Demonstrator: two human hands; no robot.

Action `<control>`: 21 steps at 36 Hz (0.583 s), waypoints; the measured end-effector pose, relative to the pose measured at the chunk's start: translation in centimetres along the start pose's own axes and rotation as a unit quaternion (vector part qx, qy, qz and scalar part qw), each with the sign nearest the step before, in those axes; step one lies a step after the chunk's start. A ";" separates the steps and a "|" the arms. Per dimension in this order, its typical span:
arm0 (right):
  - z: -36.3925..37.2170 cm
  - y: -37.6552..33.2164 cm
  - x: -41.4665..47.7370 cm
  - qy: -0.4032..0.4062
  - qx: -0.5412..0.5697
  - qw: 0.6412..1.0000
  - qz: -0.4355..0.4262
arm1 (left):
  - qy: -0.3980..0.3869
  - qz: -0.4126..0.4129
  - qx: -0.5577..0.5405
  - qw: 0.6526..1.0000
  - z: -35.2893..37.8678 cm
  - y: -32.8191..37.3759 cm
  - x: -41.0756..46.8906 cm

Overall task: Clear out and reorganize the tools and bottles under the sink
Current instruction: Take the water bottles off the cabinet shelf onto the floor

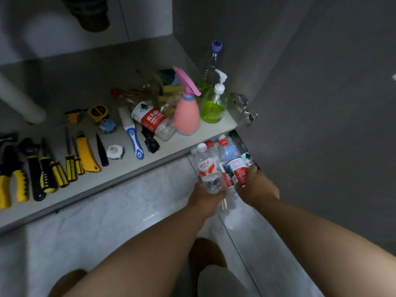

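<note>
Several empty water bottles (222,166) with red and white caps are bunched together just off the cabinet shelf's front right corner. My left hand (205,197) grips them from the left and my right hand (256,187) from the right. On the shelf (150,155) another water bottle (153,121) lies on its side. Beside it stand a pink spray bottle (186,112), a pump bottle of green liquid (214,103) and a tall clear bottle with a purple cap (211,63). Yellow-and-black tools lie in a row at the left: pliers (12,179), screwdrivers (64,166) and a utility knife (86,155).
A tape measure (98,112), hex keys (71,116), a blue-handled brush (132,133) and a white cap (115,151) also lie on the shelf. A white drain pipe (19,99) comes down at the left. The grey cabinet side wall (300,103) stands right. My knees show below over the tiled floor (107,221).
</note>
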State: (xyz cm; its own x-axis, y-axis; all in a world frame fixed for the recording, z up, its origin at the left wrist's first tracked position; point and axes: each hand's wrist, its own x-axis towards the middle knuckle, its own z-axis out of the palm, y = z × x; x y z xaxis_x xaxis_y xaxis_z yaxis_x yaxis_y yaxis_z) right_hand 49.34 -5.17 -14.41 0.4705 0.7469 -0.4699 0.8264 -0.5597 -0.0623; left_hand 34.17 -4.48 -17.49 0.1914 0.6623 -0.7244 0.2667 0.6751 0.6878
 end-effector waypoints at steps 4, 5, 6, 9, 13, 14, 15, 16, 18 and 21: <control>1.1 -0.1 0.6 0.024 -0.005 1.000 0.009 | 0.029 0.032 0.025 0.999 1.1 0.4 1.4; 1.3 -0.1 0.7 0.028 -0.002 1.000 0.010 | 0.036 0.040 0.028 0.998 1.3 0.6 1.6; 1.5 -0.2 0.8 0.033 0.004 0.999 0.010 | 0.039 0.050 0.027 0.998 1.4 0.7 1.8; 2.1 -0.3 0.9 0.050 0.035 0.998 0.009 | 0.046 0.072 0.027 0.996 1.7 1.1 2.4; 2.7 -0.3 0.7 0.074 0.072 0.995 -0.016 | 0.047 0.078 0.036 0.995 1.5 0.9 2.5; 2.8 -0.2 0.6 0.076 0.078 0.994 -0.022 | 0.043 0.076 0.032 0.996 1.4 0.8 2.5; 2.8 -0.2 0.5 0.079 0.081 0.993 -0.027 | 0.043 0.073 0.031 0.996 1.2 0.6 2.5; 2.8 -0.2 0.4 0.081 0.081 0.993 -0.031 | 0.043 0.070 0.031 0.996 1.0 0.3 2.5; 2.8 -0.2 0.3 0.083 0.074 0.993 -0.036 | 0.037 0.065 0.031 0.997 0.7 0.0 2.6; 2.7 -0.1 0.0 0.090 0.067 0.993 -0.042 | 0.044 0.071 0.051 0.995 0.3 -0.5 2.7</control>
State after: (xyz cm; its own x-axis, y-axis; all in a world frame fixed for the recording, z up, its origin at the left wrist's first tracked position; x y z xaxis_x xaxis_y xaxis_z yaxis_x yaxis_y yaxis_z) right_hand 48.44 -6.03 -16.79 0.4588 0.8385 -0.2941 0.8226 -0.5259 -0.2162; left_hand 34.81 -3.13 -19.84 0.1517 0.7772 -0.6108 0.3376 0.5400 0.7710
